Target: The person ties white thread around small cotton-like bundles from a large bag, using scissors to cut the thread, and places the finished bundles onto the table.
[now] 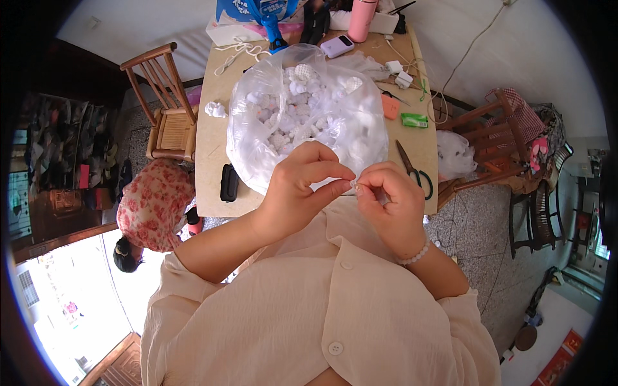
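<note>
My left hand (309, 181) and my right hand (393, 198) meet in front of my shirt, at the table's near edge. Thumb and index finger of each pinch a small pale piece (355, 185) between them. It is too small and covered by fingertips to identify. Just beyond my hands lies a large clear plastic bag (246, 140), full of white knitted or crocheted pieces (294, 103). One similar white piece (216, 109) rests outside the bag on its left.
The table (212, 159) also bears scissors (414, 171), a black case (229, 183), a green packet (414, 120), an orange block (390, 107), a power bank (337, 46) and a pink bottle (362, 19). A person in floral clothing (154, 205) is at left, near a wooden chair (171, 130).
</note>
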